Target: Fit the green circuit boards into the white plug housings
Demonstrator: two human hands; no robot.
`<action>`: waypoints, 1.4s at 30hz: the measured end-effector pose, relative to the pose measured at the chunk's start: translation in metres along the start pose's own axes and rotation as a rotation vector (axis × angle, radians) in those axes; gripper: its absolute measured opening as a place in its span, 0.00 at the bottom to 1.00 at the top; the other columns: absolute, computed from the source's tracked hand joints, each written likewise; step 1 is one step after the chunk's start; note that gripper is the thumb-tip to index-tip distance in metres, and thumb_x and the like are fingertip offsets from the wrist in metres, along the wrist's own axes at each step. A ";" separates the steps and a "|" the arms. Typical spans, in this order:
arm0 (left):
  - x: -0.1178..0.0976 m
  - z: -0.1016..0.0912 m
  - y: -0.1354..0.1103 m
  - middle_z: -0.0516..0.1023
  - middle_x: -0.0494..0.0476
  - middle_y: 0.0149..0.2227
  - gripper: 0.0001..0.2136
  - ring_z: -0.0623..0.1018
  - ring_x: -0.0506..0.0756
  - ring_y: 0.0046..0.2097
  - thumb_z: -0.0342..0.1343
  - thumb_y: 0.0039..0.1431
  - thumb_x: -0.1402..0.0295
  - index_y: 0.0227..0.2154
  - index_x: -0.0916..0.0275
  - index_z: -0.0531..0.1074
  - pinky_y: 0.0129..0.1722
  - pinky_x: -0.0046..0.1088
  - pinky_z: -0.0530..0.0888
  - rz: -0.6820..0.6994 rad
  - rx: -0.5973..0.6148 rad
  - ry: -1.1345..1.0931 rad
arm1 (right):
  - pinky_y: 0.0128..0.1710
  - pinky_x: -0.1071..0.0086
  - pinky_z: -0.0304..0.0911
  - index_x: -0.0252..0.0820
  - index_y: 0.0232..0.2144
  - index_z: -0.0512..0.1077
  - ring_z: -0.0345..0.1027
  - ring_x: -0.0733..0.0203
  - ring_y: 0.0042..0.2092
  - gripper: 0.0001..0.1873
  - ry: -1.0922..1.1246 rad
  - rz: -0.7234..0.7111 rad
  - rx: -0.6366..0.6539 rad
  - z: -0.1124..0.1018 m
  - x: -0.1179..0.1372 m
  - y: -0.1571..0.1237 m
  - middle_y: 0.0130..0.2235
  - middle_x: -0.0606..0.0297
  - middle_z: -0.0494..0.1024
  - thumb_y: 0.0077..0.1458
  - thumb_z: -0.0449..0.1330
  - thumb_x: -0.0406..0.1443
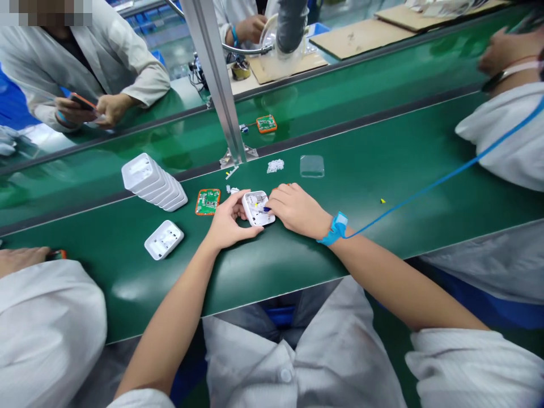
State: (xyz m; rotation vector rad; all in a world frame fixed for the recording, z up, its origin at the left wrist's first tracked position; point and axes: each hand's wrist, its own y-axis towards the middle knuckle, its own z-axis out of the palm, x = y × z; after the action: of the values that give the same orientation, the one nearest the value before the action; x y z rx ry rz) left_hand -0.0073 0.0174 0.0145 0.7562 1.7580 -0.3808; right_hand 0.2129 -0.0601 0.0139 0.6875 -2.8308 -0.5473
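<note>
Between my hands is a white plastic housing [259, 216], its open side tilted toward me. My left hand [227, 224] grips it along its left side, thumb at the lower edge and fingers behind. My right hand [295, 208], with a blue wrist strap [335, 228], has its fingertips closed at the right part of the inside, beside a small dark blue piece [266, 209]. Whether those fingers pinch that piece is hard to tell. Just left of my left hand lies a green circuit board in an orange frame [208, 202].
A leaning stack of white housings [155, 182] and one single housing [164, 240] stand to the left. Small white parts [275, 165] and a clear plastic cover [312, 166] lie behind my hands. A metal post [216, 85] rises behind. Co-workers sit on both sides and opposite.
</note>
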 end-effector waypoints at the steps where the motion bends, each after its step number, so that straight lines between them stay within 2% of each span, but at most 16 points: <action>1: 0.000 0.000 0.000 0.76 0.56 0.41 0.41 0.75 0.51 0.36 0.75 0.38 0.66 0.59 0.62 0.67 0.38 0.30 0.75 -0.002 0.001 -0.004 | 0.40 0.58 0.51 0.37 0.40 0.76 0.61 0.50 0.43 0.12 -0.026 -0.008 -0.004 0.001 0.002 0.000 0.41 0.52 0.77 0.68 0.52 0.31; 6: 0.000 0.001 0.000 0.77 0.58 0.44 0.41 0.76 0.53 0.39 0.74 0.39 0.67 0.60 0.63 0.66 0.41 0.31 0.76 -0.001 0.020 -0.021 | 0.41 0.57 0.52 0.36 0.39 0.78 0.63 0.50 0.43 0.12 -0.041 0.001 -0.004 0.003 0.009 0.000 0.41 0.52 0.78 0.68 0.53 0.31; 10: 0.000 0.002 0.000 0.78 0.60 0.47 0.41 0.79 0.56 0.43 0.73 0.39 0.68 0.61 0.62 0.66 0.46 0.36 0.78 0.022 0.048 -0.019 | 0.38 0.62 0.54 0.39 0.31 0.77 0.64 0.54 0.40 0.02 0.223 0.202 0.004 -0.001 0.006 0.015 0.36 0.60 0.78 0.57 0.66 0.30; 13: 0.001 0.001 0.000 0.78 0.62 0.52 0.42 0.80 0.60 0.48 0.71 0.40 0.69 0.62 0.60 0.66 0.51 0.39 0.77 0.079 0.078 0.004 | 0.36 0.66 0.55 0.40 0.30 0.73 0.64 0.57 0.38 0.14 0.367 0.345 -0.010 -0.004 -0.003 0.033 0.33 0.64 0.75 0.41 0.74 0.29; 15: 0.003 0.000 0.000 0.77 0.63 0.56 0.42 0.80 0.62 0.52 0.71 0.41 0.70 0.63 0.59 0.66 0.53 0.41 0.77 0.105 0.096 0.007 | 0.38 0.66 0.57 0.40 0.36 0.73 0.66 0.54 0.41 0.24 0.383 0.356 -0.017 -0.007 -0.010 0.040 0.39 0.63 0.76 0.34 0.75 0.30; 17: 0.004 -0.002 0.000 0.75 0.64 0.58 0.42 0.79 0.63 0.54 0.70 0.42 0.71 0.64 0.58 0.65 0.55 0.42 0.76 0.118 0.119 0.002 | 0.40 0.65 0.59 0.39 0.45 0.72 0.68 0.51 0.45 0.31 0.437 0.294 0.047 -0.009 -0.015 0.041 0.44 0.60 0.77 0.36 0.75 0.30; 20: 0.003 -0.005 0.001 0.74 0.65 0.61 0.42 0.78 0.64 0.56 0.70 0.43 0.71 0.65 0.58 0.65 0.55 0.41 0.76 0.159 0.166 0.026 | 0.41 0.66 0.62 0.39 0.49 0.70 0.72 0.52 0.45 0.30 0.563 0.169 0.203 -0.012 -0.018 0.034 0.46 0.59 0.79 0.44 0.74 0.34; 23: 0.001 -0.007 0.002 0.72 0.64 0.63 0.42 0.78 0.63 0.55 0.69 0.44 0.71 0.66 0.56 0.64 0.53 0.40 0.76 0.214 0.202 0.087 | 0.40 0.67 0.63 0.37 0.47 0.72 0.74 0.53 0.43 0.27 0.585 0.175 0.261 -0.015 -0.015 0.028 0.44 0.58 0.80 0.46 0.74 0.38; 27: -0.001 -0.005 0.000 0.71 0.63 0.64 0.43 0.77 0.62 0.55 0.67 0.46 0.72 0.67 0.53 0.62 0.52 0.39 0.75 0.265 0.210 0.167 | 0.38 0.68 0.64 0.37 0.42 0.74 0.75 0.55 0.40 0.19 0.568 0.230 0.289 -0.021 -0.012 0.028 0.40 0.61 0.82 0.47 0.73 0.34; 30: 0.003 0.001 -0.002 0.72 0.64 0.59 0.47 0.76 0.58 0.49 0.67 0.49 0.69 0.72 0.51 0.52 0.48 0.38 0.76 0.260 0.161 0.171 | 0.37 0.68 0.65 0.38 0.38 0.74 0.74 0.57 0.38 0.16 0.635 0.283 0.291 -0.029 -0.029 0.035 0.38 0.63 0.81 0.46 0.72 0.33; 32: 0.007 0.007 -0.003 0.70 0.63 0.57 0.50 0.75 0.55 0.44 0.67 0.51 0.67 0.73 0.50 0.44 0.44 0.36 0.76 0.248 0.104 0.127 | 0.36 0.68 0.67 0.38 0.36 0.75 0.73 0.59 0.36 0.15 0.762 0.405 0.266 -0.032 -0.055 0.050 0.36 0.64 0.81 0.45 0.72 0.34; 34: 0.012 0.010 -0.004 0.69 0.61 0.56 0.49 0.74 0.54 0.43 0.65 0.54 0.66 0.73 0.49 0.42 0.44 0.36 0.76 0.245 0.078 0.097 | 0.35 0.69 0.68 0.37 0.35 0.75 0.72 0.61 0.34 0.16 0.915 0.631 0.170 -0.031 -0.089 0.077 0.34 0.64 0.81 0.43 0.74 0.32; 36: 0.014 0.011 -0.005 0.69 0.60 0.54 0.45 0.73 0.53 0.43 0.63 0.56 0.66 0.73 0.51 0.45 0.47 0.37 0.76 0.233 0.095 0.120 | 0.34 0.70 0.68 0.35 0.33 0.75 0.71 0.64 0.32 0.15 0.986 0.942 -0.025 -0.025 -0.121 0.114 0.32 0.64 0.80 0.43 0.74 0.29; 38: 0.012 0.010 -0.007 0.71 0.59 0.52 0.41 0.73 0.54 0.44 0.62 0.57 0.66 0.71 0.54 0.50 0.48 0.37 0.76 0.203 0.121 0.158 | 0.32 0.70 0.68 0.34 0.35 0.74 0.68 0.67 0.30 0.11 0.955 1.190 -0.224 -0.014 -0.147 0.150 0.30 0.65 0.78 0.50 0.72 0.29; 40: 0.009 0.007 -0.010 0.72 0.59 0.51 0.36 0.74 0.54 0.44 0.61 0.58 0.66 0.68 0.57 0.57 0.44 0.34 0.77 0.159 0.138 0.167 | 0.32 0.70 0.70 0.34 0.40 0.73 0.69 0.67 0.30 0.08 0.910 1.303 -0.310 -0.001 -0.161 0.178 0.33 0.65 0.77 0.61 0.66 0.34; 42: 0.006 0.005 -0.010 0.73 0.59 0.49 0.30 0.74 0.54 0.44 0.60 0.58 0.66 0.63 0.60 0.64 0.37 0.29 0.76 0.134 0.137 0.153 | 0.35 0.68 0.73 0.35 0.46 0.73 0.72 0.65 0.35 0.12 0.883 1.339 -0.312 0.010 -0.165 0.192 0.39 0.62 0.77 0.66 0.62 0.39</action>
State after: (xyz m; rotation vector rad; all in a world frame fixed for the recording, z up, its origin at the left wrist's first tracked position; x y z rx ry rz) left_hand -0.0112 0.0086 0.0056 1.0184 1.8252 -0.3634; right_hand 0.2771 0.1800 0.0660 -0.8197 -1.7047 -0.2680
